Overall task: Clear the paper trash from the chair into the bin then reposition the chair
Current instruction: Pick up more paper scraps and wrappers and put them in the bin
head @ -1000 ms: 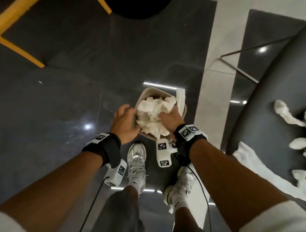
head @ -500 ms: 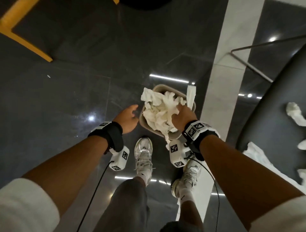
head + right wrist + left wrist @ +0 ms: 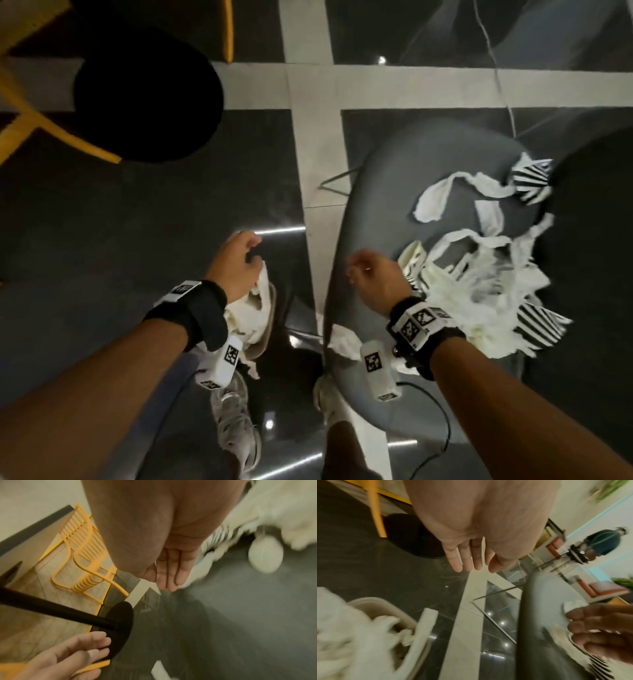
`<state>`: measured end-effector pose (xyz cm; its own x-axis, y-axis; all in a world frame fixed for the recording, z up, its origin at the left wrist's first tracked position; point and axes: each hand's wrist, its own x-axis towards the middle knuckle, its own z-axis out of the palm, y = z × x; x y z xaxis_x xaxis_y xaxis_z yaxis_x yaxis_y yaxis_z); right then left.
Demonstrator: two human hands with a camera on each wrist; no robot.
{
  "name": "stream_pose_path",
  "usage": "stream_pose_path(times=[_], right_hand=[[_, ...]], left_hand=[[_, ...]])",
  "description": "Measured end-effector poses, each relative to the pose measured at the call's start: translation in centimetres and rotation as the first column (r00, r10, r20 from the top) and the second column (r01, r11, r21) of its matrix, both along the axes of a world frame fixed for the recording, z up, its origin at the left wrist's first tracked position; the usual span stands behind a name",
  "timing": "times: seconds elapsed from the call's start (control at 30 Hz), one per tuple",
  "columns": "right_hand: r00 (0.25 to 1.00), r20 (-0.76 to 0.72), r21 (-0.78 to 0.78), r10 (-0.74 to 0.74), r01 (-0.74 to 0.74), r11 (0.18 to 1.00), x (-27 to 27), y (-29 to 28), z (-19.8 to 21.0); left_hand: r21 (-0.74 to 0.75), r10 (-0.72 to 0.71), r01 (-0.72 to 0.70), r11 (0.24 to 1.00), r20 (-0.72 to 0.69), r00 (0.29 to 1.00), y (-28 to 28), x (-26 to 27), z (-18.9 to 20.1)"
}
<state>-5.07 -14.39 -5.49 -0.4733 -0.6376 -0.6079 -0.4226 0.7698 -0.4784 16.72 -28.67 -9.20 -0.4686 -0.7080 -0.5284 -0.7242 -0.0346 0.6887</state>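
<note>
A beige bin (image 3: 266, 337) stuffed with crumpled white paper (image 3: 251, 308) stands on the floor by my feet. My left hand (image 3: 239, 262) hovers above it with straight fingers (image 3: 467, 561), holding nothing. The grey chair (image 3: 376, 205) stands to the right, its seat littered with white paper strips and striped scraps (image 3: 479, 274). Over the seat's left edge my right hand (image 3: 371, 279) is empty, fingers (image 3: 169, 577) out straight, just left of the paper pile. In the left wrist view the bin (image 3: 385, 608) lies lower left.
A round black table base (image 3: 147, 99) with its post sits on the floor at the far left, next to yellow chair legs (image 3: 51, 126). The yellow slatted chair (image 3: 85, 561) shows in the right wrist view. A thin cable (image 3: 496, 68) runs across the floor beyond the grey chair.
Both hands have let go of the paper pressed into the bin. The right hand has swung right over the chair seat, the left has lifted, and the view has turned toward the chair.
</note>
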Motion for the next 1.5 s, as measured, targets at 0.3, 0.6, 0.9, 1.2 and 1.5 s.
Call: stream_pose_path(times=[0.3, 0.6, 0.9, 1.2, 1.5], right_hand=[[0.947, -0.309, -0.190, -0.086, 0.027, 0.981, -20.5, 3.4, 3.0], [0.913, -0.385, 0.194, 0.134, -0.062, 0.979, -37.4, 2.9, 0.8], [0.886, -0.400, 0.166, 0.232, -0.180, 0.970, -32.5, 5.5, -1.9], [0.974, -0.219, -0.068, 0.054, -0.071, 0.995, -29.3, 4.5, 1.2], [0.916, 0.376, -0.246, 0.142, -0.049, 0.968, -17.8, 1.4, 8.3]], left_hand=[[-0.166, -0.230, 0.222, 0.961, -0.031, 0.973, 4.8, -19.4, 0.9], [-0.142, -0.668, 0.748, 0.648, 0.367, 0.648, 9.3, -27.5, 0.2], [-0.003, -0.626, 0.633, 0.774, 0.149, 0.766, 9.6, -28.6, -0.5], [-0.071, -0.349, 0.345, 0.936, -0.054, 0.936, 9.0, -27.2, 2.5], [0.168, -0.071, 0.125, 0.978, -0.293, 0.953, 8.4, -21.4, 6.4]])
